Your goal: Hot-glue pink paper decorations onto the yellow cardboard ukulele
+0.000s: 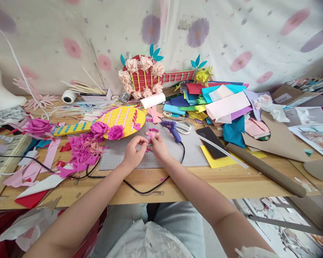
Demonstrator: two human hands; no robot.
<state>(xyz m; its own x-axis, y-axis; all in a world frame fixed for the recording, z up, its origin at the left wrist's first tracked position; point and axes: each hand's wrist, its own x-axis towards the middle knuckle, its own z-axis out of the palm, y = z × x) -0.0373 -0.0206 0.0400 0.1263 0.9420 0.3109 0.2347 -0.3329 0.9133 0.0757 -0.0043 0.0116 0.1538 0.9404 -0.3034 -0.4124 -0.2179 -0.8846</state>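
The paper guitar [121, 120] is yellow, striped with pink on the body and teal on the neck. The paper rose [98, 128] is magenta, and the held paper piece [150, 134] is pink. The glue gun [174, 133] is blue; the cutting mat [194, 154] is grey and gridded. The curtain [110, 21] is white, with pink and purple flowers.

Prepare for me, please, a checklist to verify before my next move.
1. Small pink piece secure in the right hand: cannot tell, too small.
2. Glue gun lying on the grey mat: ok.
3. Glue gun heated: cannot tell.
4. Black cable away from forearms: not ok, it passes beneath both.
5. Grey mat free of magenta scraps: not ok, some lie there.
6. Phone apart from the right hand: ok.
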